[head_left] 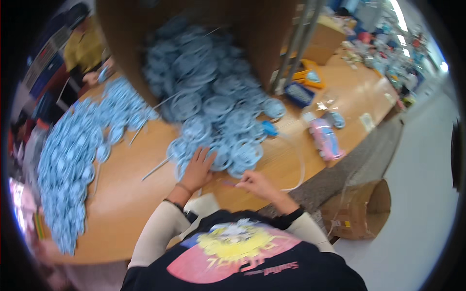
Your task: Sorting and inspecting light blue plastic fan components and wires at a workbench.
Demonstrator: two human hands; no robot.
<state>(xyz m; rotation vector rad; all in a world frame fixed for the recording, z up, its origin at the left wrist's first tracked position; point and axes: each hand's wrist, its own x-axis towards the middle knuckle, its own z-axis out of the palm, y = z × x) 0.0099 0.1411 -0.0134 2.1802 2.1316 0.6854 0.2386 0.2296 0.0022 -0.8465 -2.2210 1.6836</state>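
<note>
Many light blue, round, flat openwork pieces (218,106) spill from a tipped brown cardboard box (267,34) onto the wooden table. At the near edge of this heap lies my left hand (196,169), fingers stretched out and touching the pieces. Just right of it, my right hand (257,184) is closed in a pinch near the table's front edge. A thin, blurred purplish thing (228,183) shows at its fingertips; its kind cannot be made out. A thin light stick (156,168) juts from the heap left of my left hand.
Another long heap of blue pieces (68,169) covers the table's left side, where a person in yellow (85,51) handles one. To the right are a pink packet (325,138), a dark blue box (298,94) and an orange container (310,72). An open carton (357,208) lies on the floor.
</note>
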